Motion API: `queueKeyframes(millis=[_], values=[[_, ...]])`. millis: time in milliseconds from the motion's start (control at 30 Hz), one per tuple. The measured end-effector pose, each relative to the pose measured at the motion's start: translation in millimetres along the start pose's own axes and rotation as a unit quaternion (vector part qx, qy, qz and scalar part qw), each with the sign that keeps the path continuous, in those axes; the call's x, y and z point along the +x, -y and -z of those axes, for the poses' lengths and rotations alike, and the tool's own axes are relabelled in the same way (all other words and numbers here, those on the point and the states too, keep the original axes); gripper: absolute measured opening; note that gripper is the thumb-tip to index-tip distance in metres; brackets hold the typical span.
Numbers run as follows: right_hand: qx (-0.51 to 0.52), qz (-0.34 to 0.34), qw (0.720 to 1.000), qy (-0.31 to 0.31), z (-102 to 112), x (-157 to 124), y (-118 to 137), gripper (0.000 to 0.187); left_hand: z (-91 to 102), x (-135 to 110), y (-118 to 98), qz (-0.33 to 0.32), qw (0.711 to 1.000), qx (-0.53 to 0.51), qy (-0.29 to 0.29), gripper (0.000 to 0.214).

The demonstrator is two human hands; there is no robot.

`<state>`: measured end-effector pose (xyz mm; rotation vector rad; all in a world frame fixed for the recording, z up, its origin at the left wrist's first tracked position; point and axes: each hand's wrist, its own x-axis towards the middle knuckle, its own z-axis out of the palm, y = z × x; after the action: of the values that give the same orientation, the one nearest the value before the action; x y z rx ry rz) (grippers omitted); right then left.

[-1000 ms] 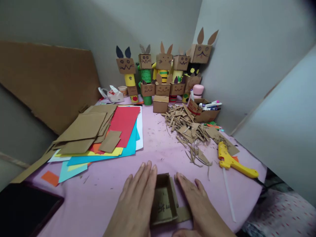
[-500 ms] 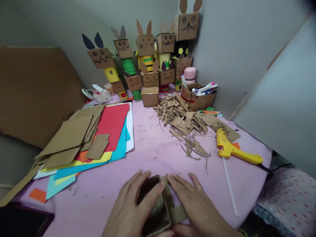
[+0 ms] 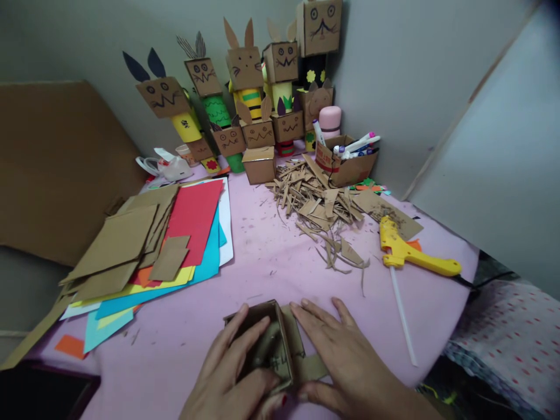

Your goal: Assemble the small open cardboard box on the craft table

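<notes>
A small open-topped cardboard box (image 3: pixel 286 344) lies near the table's front edge, dark inside with some black marking. My left hand (image 3: pixel 236 367) grips its left side, the fingers bent over the rim and reaching into the opening. Flat cardboard pieces (image 3: pixel 312 367) lie against the box's right wall. On them rests my right hand (image 3: pixel 339 356), fingers stretched out and thumb spread away toward the box's lower corner. The undersides of both hands are hidden.
A yellow glue gun (image 3: pixel 409 254) with a glue stick lies at right. Cardboard scraps (image 3: pixel 315 195) are heaped behind, near a marker box (image 3: pixel 350 166). Coloured paper (image 3: pixel 195 216) and cardboard sheets (image 3: pixel 118 242) are stacked left. Several cardboard animal figures (image 3: pixel 245 67) stand at the back.
The left thumb and fingers have shifted from lying across the box's opening to reaching inside it, so more of the interior shows. The right hand stays nearly in place. The view has shifted slightly.
</notes>
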<state>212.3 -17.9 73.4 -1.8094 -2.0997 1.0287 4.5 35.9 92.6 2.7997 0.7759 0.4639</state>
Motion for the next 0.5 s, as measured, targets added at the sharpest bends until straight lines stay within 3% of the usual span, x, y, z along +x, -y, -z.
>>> queueKeyframes(millis=[300, 433, 500], values=[[0.006, 0.009, 1.000, -0.015, -8, -2, -7, 0.096, -7.0, 0, -1, -0.039, 0.998, 0.043, -0.032, 0.040], [0.020, 0.019, 0.999, -0.043, -13, -3, -10, 0.094, -11.4, -1, 1, -0.099, 0.991, 0.064, -0.069, 0.031], [0.019, 0.011, 0.999, -0.035, -12, -3, -10, 0.094, -13.5, -3, 0, -0.089, 0.992, 0.055, -0.075, 0.028]])
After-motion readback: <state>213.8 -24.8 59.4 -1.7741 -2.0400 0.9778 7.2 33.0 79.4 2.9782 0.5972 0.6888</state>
